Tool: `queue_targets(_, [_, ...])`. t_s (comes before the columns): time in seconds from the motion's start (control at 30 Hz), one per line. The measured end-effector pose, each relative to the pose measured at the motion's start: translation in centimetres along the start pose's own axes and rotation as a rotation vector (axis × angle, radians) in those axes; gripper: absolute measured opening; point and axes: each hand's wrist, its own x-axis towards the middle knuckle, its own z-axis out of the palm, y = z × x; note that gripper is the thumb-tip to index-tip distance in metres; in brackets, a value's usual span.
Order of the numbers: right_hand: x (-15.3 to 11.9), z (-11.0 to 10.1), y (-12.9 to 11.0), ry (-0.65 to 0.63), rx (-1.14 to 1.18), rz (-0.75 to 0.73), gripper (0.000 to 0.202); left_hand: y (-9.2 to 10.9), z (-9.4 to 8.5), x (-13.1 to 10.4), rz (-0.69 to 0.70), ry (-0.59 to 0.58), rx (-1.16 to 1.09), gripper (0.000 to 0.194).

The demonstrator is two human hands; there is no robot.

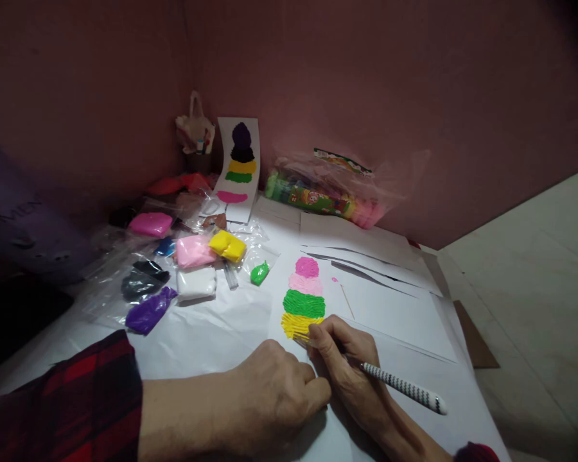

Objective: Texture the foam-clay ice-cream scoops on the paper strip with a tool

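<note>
A paper sheet (278,301) bears stacked clay bands: dark pink (307,267), light pink (305,283), green (304,303) and yellow (301,323). My right hand (349,359) grips a slim tool with a black-and-white patterned handle (404,386); its tip is at the lower edge of the yellow band, partly hidden by my fingers. Just left of it my left hand (274,398) rests on the paper below the bands, fingers curled in; whatever they hold, if anything, is hidden. A thin stick (347,301) and a small pink bit (334,279) lie right of the bands.
Bagged clay lies at the left: purple (150,311), white (196,282), pink (195,250), yellow (227,245), green (259,273). A strip with coloured bands (239,189) leans on the wall. A clear bag of coloured sticks (322,196) and paper sheets (366,237) are behind.
</note>
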Motion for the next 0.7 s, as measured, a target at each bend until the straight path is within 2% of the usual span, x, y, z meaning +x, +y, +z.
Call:
queue_targets(0.4, [-0.1,0.03,0.02,-0.013,-0.034,0.017,0.042,-0.05,0.09,-0.01,0.009,0.043,-0.008,0.013])
queue_targets(0.7, [-0.12,0.03,-0.02,0.01,-0.052,-0.026,0.042,0.0,-0.2,0.12,0.008,-0.032,0.017,0.015])
